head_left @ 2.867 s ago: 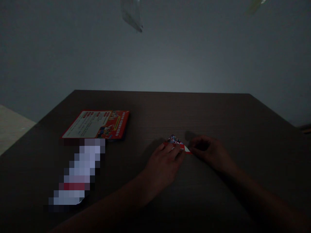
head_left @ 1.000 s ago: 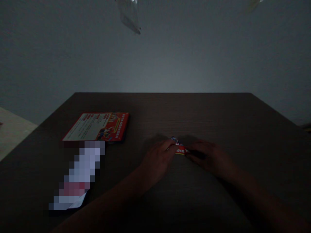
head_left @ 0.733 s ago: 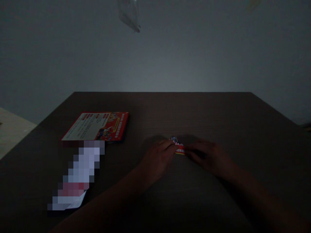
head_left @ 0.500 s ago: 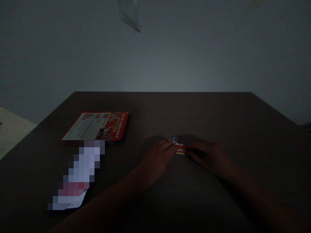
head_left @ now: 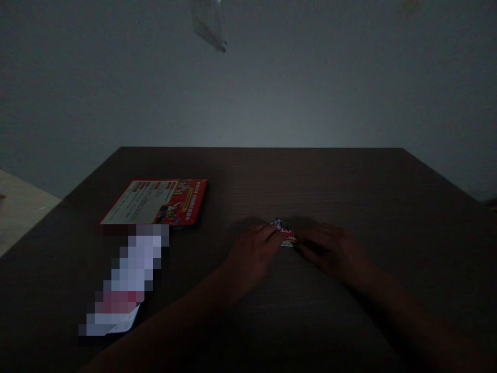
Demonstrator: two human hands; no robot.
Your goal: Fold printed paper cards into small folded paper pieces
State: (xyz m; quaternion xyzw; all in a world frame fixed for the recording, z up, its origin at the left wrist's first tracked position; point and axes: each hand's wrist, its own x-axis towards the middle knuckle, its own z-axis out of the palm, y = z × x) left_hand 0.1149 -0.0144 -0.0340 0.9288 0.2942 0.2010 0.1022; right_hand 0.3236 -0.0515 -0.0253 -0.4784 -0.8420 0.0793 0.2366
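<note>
Low over the middle of the dark table, both hands meet at a small printed packet [head_left: 288,237], which shows a red band, white print and a multicoloured picture. My left hand [head_left: 254,247] is closed on its left side, fingers pressed together over it. At the right edge, the thumb and fingertips of my right hand [head_left: 330,247] pinch it. Much of the packet is hidden under the fingers, and the dim light blurs its details.
A flat red box [head_left: 186,204] with a white text panel lies at the left on the table [head_left: 310,176]. Nearer me, a phone-like slab [head_left: 126,324] glows, its surface pixelated. Behind the table stands a grey wall [head_left: 310,77] with a clear plastic pouch [head_left: 209,31] on it.
The packet's red band looks narrower between the fingers, with a pale strip below it. The hands have barely moved. The whole view has shifted very slightly.
</note>
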